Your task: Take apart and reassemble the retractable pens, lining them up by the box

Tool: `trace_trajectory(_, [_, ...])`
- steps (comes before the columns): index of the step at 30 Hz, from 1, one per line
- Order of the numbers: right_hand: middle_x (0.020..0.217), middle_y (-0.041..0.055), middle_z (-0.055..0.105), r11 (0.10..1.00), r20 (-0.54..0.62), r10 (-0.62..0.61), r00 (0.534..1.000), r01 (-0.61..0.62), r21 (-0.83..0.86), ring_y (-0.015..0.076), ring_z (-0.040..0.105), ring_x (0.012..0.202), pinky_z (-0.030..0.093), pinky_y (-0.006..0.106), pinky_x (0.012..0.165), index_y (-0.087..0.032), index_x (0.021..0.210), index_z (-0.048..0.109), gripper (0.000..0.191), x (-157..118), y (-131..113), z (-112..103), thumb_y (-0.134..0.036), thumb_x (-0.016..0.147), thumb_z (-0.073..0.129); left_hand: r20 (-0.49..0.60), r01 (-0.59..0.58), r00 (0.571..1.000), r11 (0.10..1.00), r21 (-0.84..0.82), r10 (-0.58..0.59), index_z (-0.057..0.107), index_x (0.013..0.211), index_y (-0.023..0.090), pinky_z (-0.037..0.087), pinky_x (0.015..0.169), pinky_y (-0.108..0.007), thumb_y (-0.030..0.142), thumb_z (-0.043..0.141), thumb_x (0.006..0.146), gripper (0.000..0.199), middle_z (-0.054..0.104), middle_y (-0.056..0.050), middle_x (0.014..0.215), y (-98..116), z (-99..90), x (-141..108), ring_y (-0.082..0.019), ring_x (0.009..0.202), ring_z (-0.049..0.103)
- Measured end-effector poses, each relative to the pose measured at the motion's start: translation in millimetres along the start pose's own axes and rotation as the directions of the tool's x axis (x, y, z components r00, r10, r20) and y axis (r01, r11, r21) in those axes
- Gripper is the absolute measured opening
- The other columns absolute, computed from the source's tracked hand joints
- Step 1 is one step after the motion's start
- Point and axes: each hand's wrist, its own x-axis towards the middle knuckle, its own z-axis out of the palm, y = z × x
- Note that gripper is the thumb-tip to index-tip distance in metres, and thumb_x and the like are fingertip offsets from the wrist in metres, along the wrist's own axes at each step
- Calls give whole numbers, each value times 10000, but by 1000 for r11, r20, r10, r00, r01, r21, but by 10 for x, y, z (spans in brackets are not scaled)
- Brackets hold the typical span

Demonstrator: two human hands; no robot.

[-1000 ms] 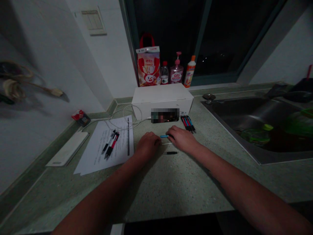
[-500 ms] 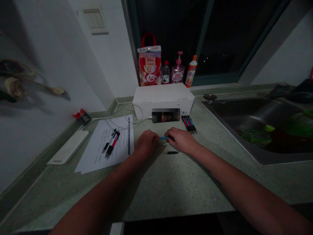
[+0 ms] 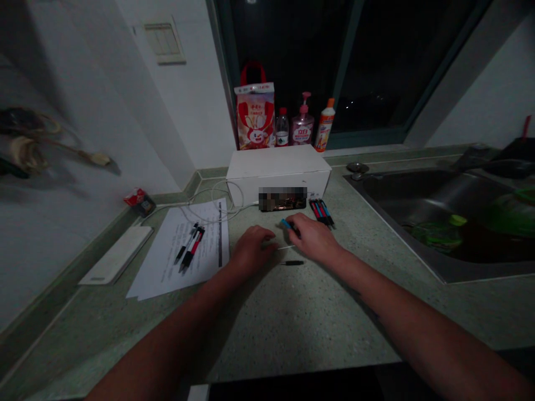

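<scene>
In the head view my right hand (image 3: 312, 236) is closed around a blue pen barrel (image 3: 286, 223), whose end sticks out past the fingers. My left hand (image 3: 253, 248) is apart from it, thumb and fingers parted, with nothing visible in its grasp. Between the hands a thin white pen refill (image 3: 286, 247) lies on the counter, its left end close to my left thumb. Just nearer to me is a black pen grip piece (image 3: 293, 263) with a narrow tip pointing left. Several red, blue and black pens (image 3: 321, 213) lie side by side beyond my right hand.
A phone (image 3: 282, 201) on a white cable leans against a white box (image 3: 279, 164). Loose pens (image 3: 193, 248) rest on printed papers (image 3: 167, 278) at left, beside a white slab (image 3: 119, 255). To the right is a steel sink (image 3: 434, 267); bottles (image 3: 302, 129) stand behind the box.
My left hand has let go of the blue barrel and opened. My right hand keeps the barrel, which has tilted and moved slightly away from the left hand.
</scene>
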Motion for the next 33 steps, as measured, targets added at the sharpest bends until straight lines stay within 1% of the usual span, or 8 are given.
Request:
trace_trajectory(3, [1090, 82, 721, 998, -25, 61, 998, -61, -4, 224, 681, 902, 439, 300, 705, -196, 1127, 645, 203, 9, 9, -21, -274, 967, 547, 145, -92, 987, 983, 159, 69, 737, 878, 186, 492, 825, -369, 218, 710, 854, 49, 698, -66, 907, 60, -29, -8, -243, 920, 622])
trace_trajectory(7, [1047, 85, 726, 998, -56, 65, 996, -65, -4, 240, 671, 951, 445, 309, 742, -192, 1055, 659, 163, 19, 16, -30, -286, 966, 561, 216, -138, 973, 955, 263, 82, 728, 879, 174, 486, 841, -374, 162, 634, 892, 95, 697, -81, 930, 111, -37, 4, -244, 925, 616])
trace_trajectory(9, [1047, 96, 725, 997, -76, 73, 994, -75, -23, 248, 662, 980, 451, 319, 780, -185, 1033, 663, 149, 26, 31, -32, -269, 965, 561, 192, -123, 979, 953, 276, 70, 714, 882, 167, 487, 839, -372, 155, 600, 914, 119, 697, -85, 929, 105, -35, 6, -240, 913, 617])
trace_trajectory(13, [1047, 111, 726, 992, -61, 109, 992, -113, -61, 249, 661, 960, 458, 332, 795, -176, 1041, 669, 153, 40, 77, -52, -228, 966, 547, 81, -85, 994, 971, 223, 69, 704, 922, 175, 492, 825, -367, 173, 533, 963, 176, 704, -73, 905, 64, -77, 3, -232, 886, 623])
trace_trajectory(17, [1059, 112, 723, 992, -45, 100, 994, -103, -78, 255, 655, 972, 462, 342, 807, -184, 1050, 673, 168, 42, 103, -73, -241, 978, 532, -40, -129, 990, 977, 171, 137, 719, 1043, 204, 487, 882, -367, 229, 480, 1010, 243, 718, -60, 965, 43, -165, 4, -231, 942, 625])
trace_trajectory(21, [1063, 117, 717, 992, -48, 89, 995, -93, -85, 260, 652, 975, 467, 351, 814, -179, 1050, 676, 178, 31, 91, -72, -245, 980, 527, -133, -90, 985, 983, 160, 111, 725, 1084, 202, 480, 902, -370, 250, 456, 1025, 279, 723, -61, 1002, 34, -196, 4, -231, 962, 622])
trace_trajectory(29, [1033, 105, 712, 996, -38, 41, 998, -44, -84, 251, 647, 979, 470, 345, 826, -168, 1063, 677, 171, 31, 80, -69, -246, 983, 547, -136, -115, 980, 971, 211, 145, 741, 1057, 196, 476, 890, -383, 219, 464, 1022, 280, 725, -68, 972, 29, -196, 8, -240, 952, 622])
trace_trajectory(33, [1084, 91, 714, 996, 23, -67, 998, 68, -65, 234, 636, 1022, 461, 337, 878, -190, 1113, 683, 195, 28, 66, -68, -196, 987, 534, -109, -147, 979, 967, 207, 172, 749, 1046, 206, 476, 876, -386, 213, 490, 1011, 261, 724, -69, 950, 30, -183, 2, -240, 935, 623])
